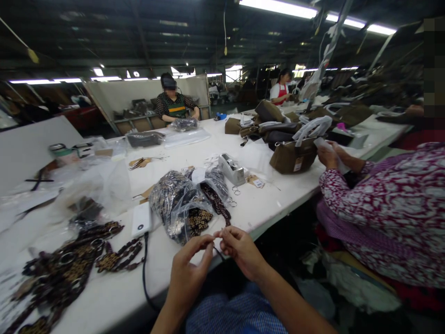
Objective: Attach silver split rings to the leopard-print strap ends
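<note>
My left hand (pixel 193 262) and my right hand (pixel 239 250) meet at the near table edge, fingertips pinched close together. What they pinch is too small to make out. Just beyond them lies a transparent plastic bag (pixel 177 204) with leopard-print pieces in it. A dark braided strap (pixel 215 204) hangs out beside the bag, close to my right fingertips. Two or so loose metal rings (pixel 232 203) rest to the right of the strap. Left of the bag is a white power bank (pixel 141 219) with a black cable (pixel 145 269) running off the edge.
Leopard-print straps with rings (pixel 66 264) are heaped at left. A grey tape dispenser (pixel 232 169) and paper tags (pixel 255 181) stand mid-table. Brown handbags (pixel 294 155) pile up at right, beside a co-worker in a patterned sleeve (pixel 382 185). Another person (pixel 175 104) works across the table (pixel 187 150).
</note>
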Demonstrator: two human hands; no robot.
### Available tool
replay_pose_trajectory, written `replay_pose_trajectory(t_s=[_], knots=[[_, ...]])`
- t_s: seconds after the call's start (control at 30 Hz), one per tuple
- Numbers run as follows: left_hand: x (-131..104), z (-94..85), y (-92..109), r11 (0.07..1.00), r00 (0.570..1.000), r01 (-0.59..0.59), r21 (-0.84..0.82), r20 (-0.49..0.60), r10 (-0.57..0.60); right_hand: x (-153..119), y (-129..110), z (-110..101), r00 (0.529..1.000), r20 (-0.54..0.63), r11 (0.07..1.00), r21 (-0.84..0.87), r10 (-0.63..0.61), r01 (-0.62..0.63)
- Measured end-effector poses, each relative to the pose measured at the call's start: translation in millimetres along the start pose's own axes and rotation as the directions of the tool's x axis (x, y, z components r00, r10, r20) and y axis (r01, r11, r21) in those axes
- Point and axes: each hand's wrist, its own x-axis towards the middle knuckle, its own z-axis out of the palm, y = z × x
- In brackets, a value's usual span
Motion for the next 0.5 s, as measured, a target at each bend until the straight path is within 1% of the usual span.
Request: replay_pose_trajectory(t_s=[0.1, 0.2, 0.27, 0.37, 0.5], knots=[[0, 2.4, -5, 0.996, 0.998, 0.065, -0.066, 0.017, -0.064, 1, 1, -1, 0.995, 0.046, 0.98, -0.172, -0.092, 0.098], [0, 3.9, -13, 0.994, 0.996, 0.089, -0.067, -0.015, -0.09, 0, 3, -4, 0.98, 0.088, 0.904, -0.381, -0.176, 0.196], [0, 4.9, -17, 0.994, 0.995, 0.092, -0.057, -0.039, -0.095, -1, 4, -5, 0.974, 0.087, 0.852, -0.472, -0.212, 0.227], [0, 6.5, -19, 0.991, 0.993, 0.109, -0.075, -0.033, -0.112, -3, 5, -5, 0.971, 0.066, 0.793, -0.566, -0.228, 0.225], [1, 7.2, -18, 0.981, 0.991, 0.135, -0.138, 0.029, -0.132, -4, 1, -3, 0.958, 0.117, 0.735, -0.618, -0.263, 0.278]])
